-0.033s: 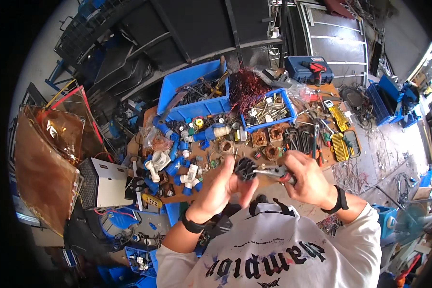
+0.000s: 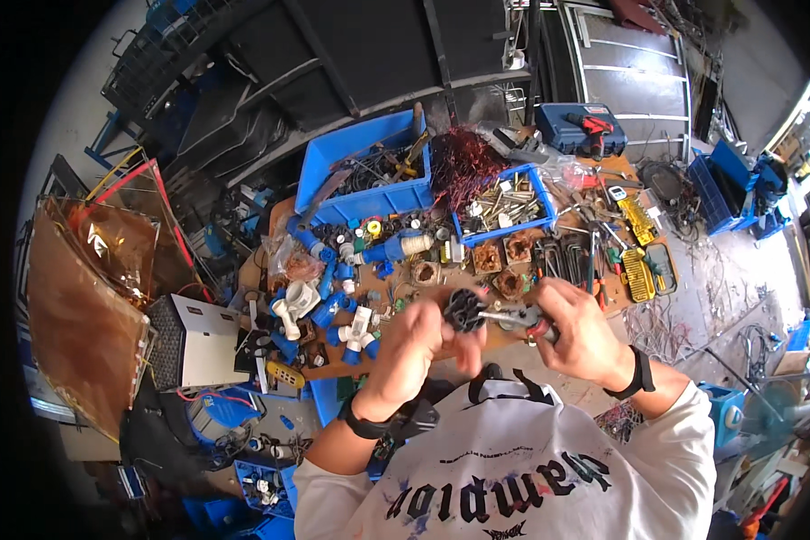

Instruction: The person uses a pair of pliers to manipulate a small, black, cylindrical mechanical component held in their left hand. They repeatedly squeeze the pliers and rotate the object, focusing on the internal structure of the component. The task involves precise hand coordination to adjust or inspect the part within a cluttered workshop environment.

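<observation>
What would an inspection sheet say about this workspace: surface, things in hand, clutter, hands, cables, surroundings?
Surface: brown tabletop, mostly covered.
Things in hand: black ribbed part; red-handled tool, its metal tip at the part.
Clutter: blue bin of mixed items, blue tray of metal pieces, white-and-blue fittings.
Hands: left hand at the black part, blurred, grip unclear; right hand closed around the tool.
Cables: dark reddish wire tangle behind the tray; loose wires on the floor, right.
Surroundings: red drill at a blue case.
</observation>
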Demonstrator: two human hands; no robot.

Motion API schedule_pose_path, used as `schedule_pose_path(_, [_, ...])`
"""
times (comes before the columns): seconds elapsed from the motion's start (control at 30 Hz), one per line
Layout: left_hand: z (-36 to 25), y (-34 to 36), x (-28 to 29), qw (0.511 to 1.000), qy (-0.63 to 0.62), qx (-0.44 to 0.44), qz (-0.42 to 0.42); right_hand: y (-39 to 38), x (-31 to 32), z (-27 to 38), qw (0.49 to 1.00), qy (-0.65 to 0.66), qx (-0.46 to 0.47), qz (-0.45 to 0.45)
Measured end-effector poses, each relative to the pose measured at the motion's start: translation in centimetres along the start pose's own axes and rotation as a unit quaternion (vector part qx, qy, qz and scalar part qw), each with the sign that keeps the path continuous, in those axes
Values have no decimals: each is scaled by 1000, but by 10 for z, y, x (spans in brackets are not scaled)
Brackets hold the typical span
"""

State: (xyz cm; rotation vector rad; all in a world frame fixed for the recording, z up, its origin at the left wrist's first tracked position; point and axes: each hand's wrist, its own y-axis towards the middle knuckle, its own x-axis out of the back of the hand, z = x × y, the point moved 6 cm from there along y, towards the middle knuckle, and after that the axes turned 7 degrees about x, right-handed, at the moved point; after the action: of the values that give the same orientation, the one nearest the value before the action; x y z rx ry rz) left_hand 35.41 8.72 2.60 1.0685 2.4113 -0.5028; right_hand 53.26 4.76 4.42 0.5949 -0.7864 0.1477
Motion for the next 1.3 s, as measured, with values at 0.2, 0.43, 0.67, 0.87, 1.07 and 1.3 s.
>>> schedule_pose_path(0.2, [-13, -6, -7, 893, 298, -281, -187, -5, -1, 1, 999, 16, -39, 22])
schedule_pose_path(0.43, [3, 6, -15, 995, 44, 35, 88, -4, 5, 5, 1000, 2, 1, -27])
schedule_pose_path(0.67, [12, 7, -10, 997, 17, 60, 42, -11, 2, -5, 1000, -10, -6, -27])
schedule_pose_path(0.87, [-10, -7, -13, 903, 318, -261, -121, -8, 3, -2, 999, 7, -22, -30])
schedule_pose_path(1.07, [23, 11, -5, 962, -213, 151, 80, -11, 0, -2, 1000, 1, -13, 20])
schedule_pose_path(1.3, [0, 7, -7, 995, 83, -31, -35, -9, 2, -8, 999, 12, -35, 5])
